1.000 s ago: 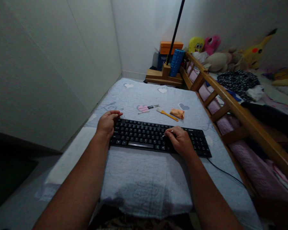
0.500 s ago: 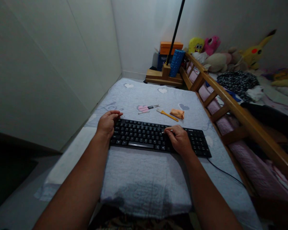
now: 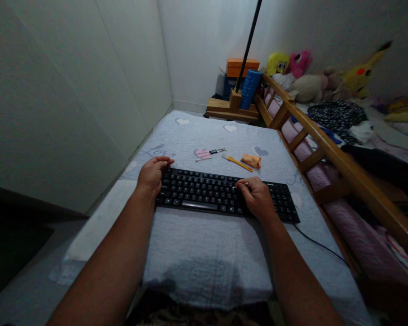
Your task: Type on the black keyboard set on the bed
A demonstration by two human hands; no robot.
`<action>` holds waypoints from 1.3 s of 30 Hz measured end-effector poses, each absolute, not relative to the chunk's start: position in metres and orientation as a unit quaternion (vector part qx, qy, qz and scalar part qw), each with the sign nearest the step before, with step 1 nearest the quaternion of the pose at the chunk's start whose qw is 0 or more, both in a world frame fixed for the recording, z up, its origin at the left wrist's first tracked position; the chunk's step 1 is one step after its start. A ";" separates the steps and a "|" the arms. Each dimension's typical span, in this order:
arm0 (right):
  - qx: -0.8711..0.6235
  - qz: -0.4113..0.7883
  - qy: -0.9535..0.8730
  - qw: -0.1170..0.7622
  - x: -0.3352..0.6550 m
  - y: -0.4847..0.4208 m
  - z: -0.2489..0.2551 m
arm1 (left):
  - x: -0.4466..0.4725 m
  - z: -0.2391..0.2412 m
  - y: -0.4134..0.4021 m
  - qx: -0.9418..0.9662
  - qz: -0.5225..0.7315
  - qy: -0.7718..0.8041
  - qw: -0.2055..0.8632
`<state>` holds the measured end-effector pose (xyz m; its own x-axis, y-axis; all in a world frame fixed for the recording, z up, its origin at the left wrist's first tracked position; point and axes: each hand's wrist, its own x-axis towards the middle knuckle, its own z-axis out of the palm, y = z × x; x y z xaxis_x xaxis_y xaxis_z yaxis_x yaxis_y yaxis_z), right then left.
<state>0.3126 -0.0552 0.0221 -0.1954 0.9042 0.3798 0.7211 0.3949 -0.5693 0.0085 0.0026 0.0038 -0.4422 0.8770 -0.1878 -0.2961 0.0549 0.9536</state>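
A black keyboard (image 3: 204, 190) lies on the light blue quilted cover, its cable running off to the right. My right hand (image 3: 256, 197) is over its right part, fingers pinched around a thin cotton swab (image 3: 235, 188) whose white tip touches or nearly touches the keys. At the upper left corner of the keyboard, my left hand (image 3: 152, 175) rests against the edge, fingers drawn together around that corner; the exact contact is partly hidden. Beyond the keyboard lie a yellow-handled brush (image 3: 240, 164), a crumpled orange cloth or packet (image 3: 251, 160), tweezers-like tool (image 3: 217, 151) and another thin white stick (image 3: 203, 159).
A wooden bed rail (image 3: 326, 136) runs along the right side, with plush toys (image 3: 301, 63) and clothing (image 3: 338, 115) behind it. A pale panel wall (image 3: 88, 90) borders the left. At the far end stand a wooden pole base (image 3: 233, 108), a blue roller (image 3: 250, 89) and an orange box (image 3: 242, 67).
My right hand has shifted slightly to the right over the keys, the cotton swab still in its fingers. My left hand and the keyboard stay in place.
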 end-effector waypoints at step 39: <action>-0.544 0.134 -0.753 0.344 0.318 -0.056 0.024 | 0.008 0.006 0.004 0.264 0.629 0.564 0.466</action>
